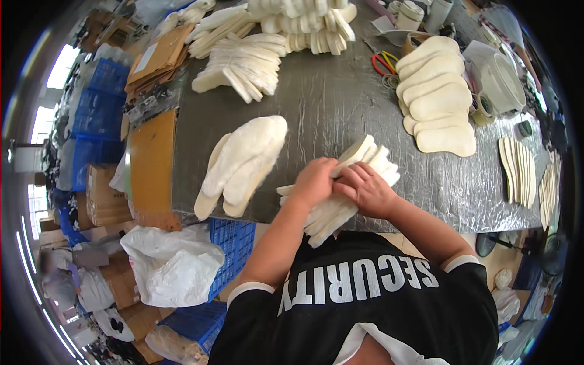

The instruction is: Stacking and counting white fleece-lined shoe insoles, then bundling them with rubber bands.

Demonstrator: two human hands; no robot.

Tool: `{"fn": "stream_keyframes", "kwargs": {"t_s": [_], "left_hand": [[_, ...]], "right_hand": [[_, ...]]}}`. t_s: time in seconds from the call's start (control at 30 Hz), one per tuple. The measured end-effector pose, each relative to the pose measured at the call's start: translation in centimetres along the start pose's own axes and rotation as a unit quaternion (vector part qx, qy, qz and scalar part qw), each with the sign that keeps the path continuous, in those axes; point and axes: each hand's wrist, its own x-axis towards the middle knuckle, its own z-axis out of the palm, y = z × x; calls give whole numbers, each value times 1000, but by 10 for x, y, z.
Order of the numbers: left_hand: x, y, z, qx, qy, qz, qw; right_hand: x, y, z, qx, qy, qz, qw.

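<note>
At the near edge of the table, a bundle of cream fleecy insoles (331,216) lies stacked on edge under both my hands. My left hand (316,180) is closed around its left side. My right hand (368,190) grips from the right, its curled fingers meeting the left hand over the middle of the bundle. Whether a thin band or string lies under the fingers cannot be made out. To the left of my hands, a few loose fleecy insoles (246,159) overlap one another, with smooth soles showing beneath.
Bundled fleecy insoles (243,66) are piled at the back of the dark table (340,97). Smooth insoles (438,100) fan out at right, near red-and-yellow-handled scissors (384,63) and a clear tub (502,82). A white bag (173,267) and blue crate (234,246) stand below the table's left.
</note>
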Motion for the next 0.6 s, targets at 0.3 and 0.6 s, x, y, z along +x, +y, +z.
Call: {"fn": "stream_keyframes", "kwargs": {"t_s": [0.3, 0.6], "left_hand": [[-14, -62, -90, 220, 132, -161, 953], [-22, -70, -150, 261, 45, -294, 918]], "right_hand": [[12, 3, 1, 1, -48, 62, 997], [7, 5, -4, 6, -65, 41, 997]]}}
